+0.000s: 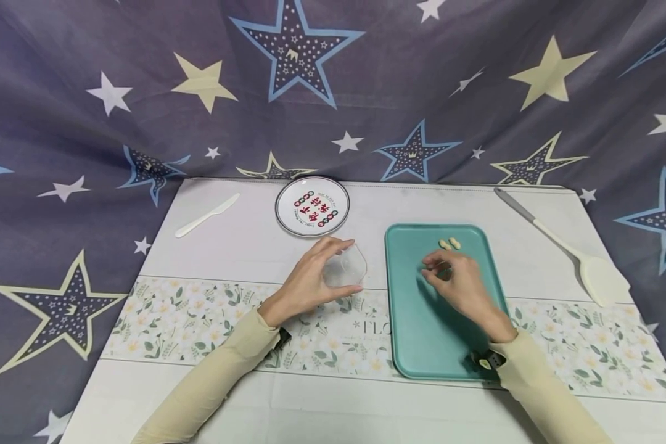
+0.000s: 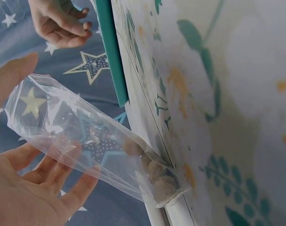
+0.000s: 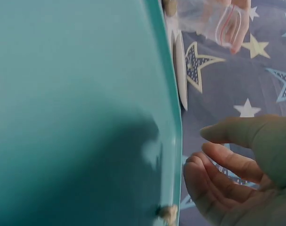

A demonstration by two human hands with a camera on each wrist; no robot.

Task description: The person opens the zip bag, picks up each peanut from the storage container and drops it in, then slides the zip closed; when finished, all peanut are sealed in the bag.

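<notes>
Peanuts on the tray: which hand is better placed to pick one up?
Probably the right hand: it hovers over the tray near the peanuts, holding nothing visible, while the left hand holds the clear bag.

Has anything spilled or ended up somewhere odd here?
Nothing stands out as spilled or damaged. Two peanuts lie together on the green tray, brownish lumps sit inside the clear bag in the left hand, and the plate looks intact.

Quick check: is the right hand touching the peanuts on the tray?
Apart. The right wrist view shows starry cloth between the right hand and the peanuts at the tray's edge.
</notes>
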